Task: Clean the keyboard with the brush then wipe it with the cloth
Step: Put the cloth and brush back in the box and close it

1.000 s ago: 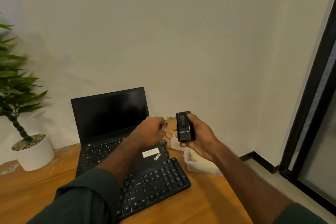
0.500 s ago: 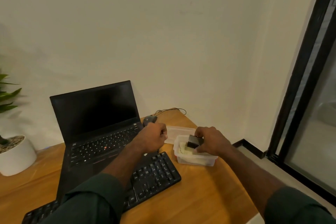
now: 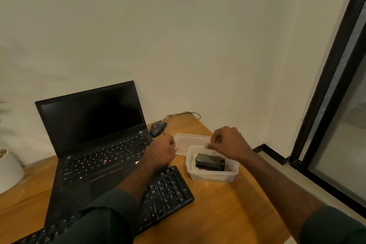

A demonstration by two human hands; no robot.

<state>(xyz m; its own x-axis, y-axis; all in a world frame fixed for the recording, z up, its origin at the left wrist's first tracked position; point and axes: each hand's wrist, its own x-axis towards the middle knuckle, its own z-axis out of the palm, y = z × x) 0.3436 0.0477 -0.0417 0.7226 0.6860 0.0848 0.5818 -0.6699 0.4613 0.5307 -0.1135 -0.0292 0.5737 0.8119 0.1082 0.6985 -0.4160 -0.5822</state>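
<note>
A black external keyboard (image 3: 168,190) lies on the wooden table (image 3: 217,214) in front of the laptop, partly under my left forearm. To its right stands a clear plastic container (image 3: 212,176). A black box-shaped device (image 3: 210,161) lies inside it on something pale yellow, perhaps the cloth. My right hand (image 3: 229,142) hovers over the container's far rim, fingers curled, thumb and fingertips pinching at that rim. My left hand (image 3: 162,152) is a fist beside the laptop's right edge, and nothing shows in it. I see no brush.
An open black laptop (image 3: 95,121) stands at the left. A grey wired mouse (image 3: 157,128) and the container's lid (image 3: 190,140) lie behind my hands. A white plant pot (image 3: 8,166) sits at the far left. The table ends just right of the container, near a dark window frame (image 3: 326,85).
My right hand lowered the black device into the container and let go of it. The view dropped and turned right. My left hand stayed curled near the laptop.
</note>
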